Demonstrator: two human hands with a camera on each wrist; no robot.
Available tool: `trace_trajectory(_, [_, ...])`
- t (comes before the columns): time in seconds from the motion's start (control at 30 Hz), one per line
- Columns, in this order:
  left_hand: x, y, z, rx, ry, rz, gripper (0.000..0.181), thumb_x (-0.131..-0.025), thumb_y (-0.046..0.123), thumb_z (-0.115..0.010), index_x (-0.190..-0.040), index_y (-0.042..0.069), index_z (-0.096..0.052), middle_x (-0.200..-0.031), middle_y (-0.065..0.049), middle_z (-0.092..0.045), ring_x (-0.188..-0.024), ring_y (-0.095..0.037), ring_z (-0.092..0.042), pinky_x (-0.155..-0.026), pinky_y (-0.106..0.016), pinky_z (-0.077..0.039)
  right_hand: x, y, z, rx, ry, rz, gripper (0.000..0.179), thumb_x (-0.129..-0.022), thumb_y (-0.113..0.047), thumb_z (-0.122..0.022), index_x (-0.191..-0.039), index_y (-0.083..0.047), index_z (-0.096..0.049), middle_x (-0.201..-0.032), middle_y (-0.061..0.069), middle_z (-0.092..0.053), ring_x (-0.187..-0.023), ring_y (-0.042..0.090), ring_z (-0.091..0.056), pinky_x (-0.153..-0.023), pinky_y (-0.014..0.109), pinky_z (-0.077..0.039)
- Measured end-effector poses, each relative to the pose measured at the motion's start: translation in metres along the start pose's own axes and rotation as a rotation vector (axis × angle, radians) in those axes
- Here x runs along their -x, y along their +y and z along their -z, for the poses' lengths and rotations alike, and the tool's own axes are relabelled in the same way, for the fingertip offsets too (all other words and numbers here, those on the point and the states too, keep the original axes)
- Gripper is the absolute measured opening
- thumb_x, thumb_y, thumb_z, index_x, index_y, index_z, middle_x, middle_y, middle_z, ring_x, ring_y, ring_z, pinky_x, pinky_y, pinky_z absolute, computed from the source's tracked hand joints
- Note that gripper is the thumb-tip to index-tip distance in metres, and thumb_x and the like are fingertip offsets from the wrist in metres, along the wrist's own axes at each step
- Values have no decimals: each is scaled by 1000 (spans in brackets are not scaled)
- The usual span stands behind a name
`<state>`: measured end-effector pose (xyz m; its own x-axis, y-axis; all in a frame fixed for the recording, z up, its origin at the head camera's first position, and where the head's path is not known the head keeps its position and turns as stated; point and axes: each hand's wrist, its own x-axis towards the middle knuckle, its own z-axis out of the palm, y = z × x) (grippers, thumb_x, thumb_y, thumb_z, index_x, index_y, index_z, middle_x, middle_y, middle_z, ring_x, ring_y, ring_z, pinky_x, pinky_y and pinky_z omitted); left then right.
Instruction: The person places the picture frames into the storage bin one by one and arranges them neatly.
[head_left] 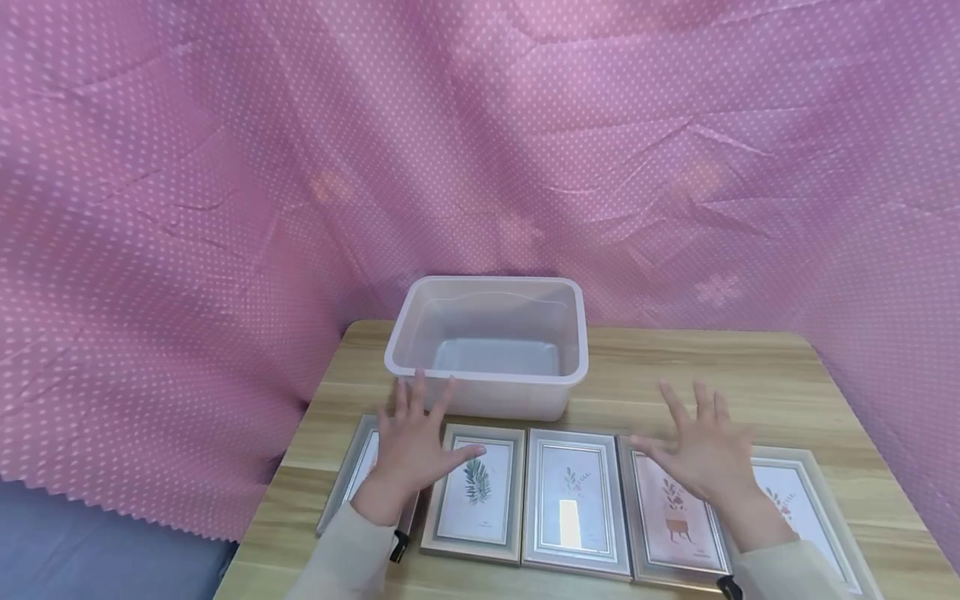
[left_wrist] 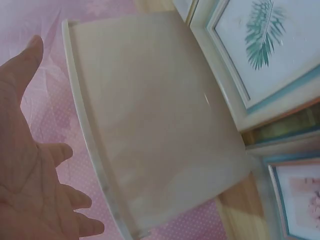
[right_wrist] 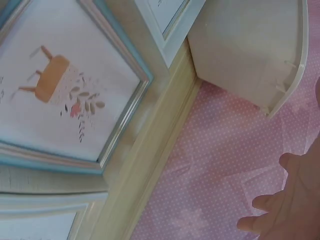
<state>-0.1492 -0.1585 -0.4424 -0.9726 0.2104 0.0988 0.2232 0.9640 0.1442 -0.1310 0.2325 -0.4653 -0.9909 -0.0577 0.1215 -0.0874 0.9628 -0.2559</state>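
Observation:
My left hand [head_left: 411, 454] hovers with fingers spread above the leftmost picture frame [head_left: 365, 467] and beside the frame with a green leaf print [head_left: 475, 492]. Spread the same way, my right hand [head_left: 708, 454] is over the frame with a potted-plant print [head_left: 672, 521], and it partly covers the rightmost frame [head_left: 806, 517]. Between the hands lies another silver frame [head_left: 576, 500], its glass reflecting a bright patch. Neither hand holds anything. Behind the row stands a white plastic bin [head_left: 487, 396] with nothing inside. Both wrist views show the bin wall [left_wrist: 160, 120] apart from the fingers.
The frames lie side by side on a wood-grain table [head_left: 697, 358]. Pink dotted cloth [head_left: 480, 150] hangs behind the table and along its sides. A grey-blue surface [head_left: 97, 542] shows at the lower left. Dark bands [head_left: 400, 546] sit at the wrists.

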Motion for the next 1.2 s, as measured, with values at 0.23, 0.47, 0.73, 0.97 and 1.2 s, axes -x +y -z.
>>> trace_trajectory(0.23, [-9, -13, 7, 15, 25, 27, 106, -72, 82, -52, -154, 28, -13, -156, -20, 2, -139, -46, 1, -102, -75, -8, -7, 23, 8, -17, -1, -30, 94, -84, -72, -48, -154, -23, -10, -147, 35, -13, -129, 60, -12, -81, 89, -4])
trace_trajectory(0.47, [-18, -26, 19, 47, 52, 38, 106, -73, 80, -54, -154, 25, -13, -155, -24, -2, -138, -46, 2, -102, -76, -6, -10, 45, 14, -37, -17, -65, 93, -86, -70, -47, -154, -20, -7, -146, 38, -10, -129, 62, -8, -78, 90, -5])
trace_trajectory(0.73, [-28, -47, 22, 51, 52, 59, 109, -71, 86, -45, -154, 21, -16, -155, -24, 1, -139, -46, 0, -102, -76, -5, -8, 71, 19, -65, -52, -111, 93, -88, -68, -45, -154, -20, 0, -145, 41, -4, -127, 63, -5, -74, 91, -6])
trace_trajectory(0.97, [-35, -63, 25, 105, 20, 105, 105, -76, 77, -54, -154, 21, -10, -154, -23, 7, -138, -47, 5, -100, -77, -2, -2, 87, 23, -64, -36, -144, 93, -89, -66, -46, -153, -16, -2, -142, 43, -8, -123, 66, -11, -74, 91, -5])
trace_trajectory(1.2, [-43, -79, 30, 111, 10, 134, 106, -78, 80, -46, -154, 19, -6, -155, -22, 6, -139, -45, 2, -101, -76, -5, 4, 112, 23, -89, -75, -194, 93, -91, -65, -43, -152, -10, -1, -139, 47, -3, -115, 74, -14, -73, 89, -16])
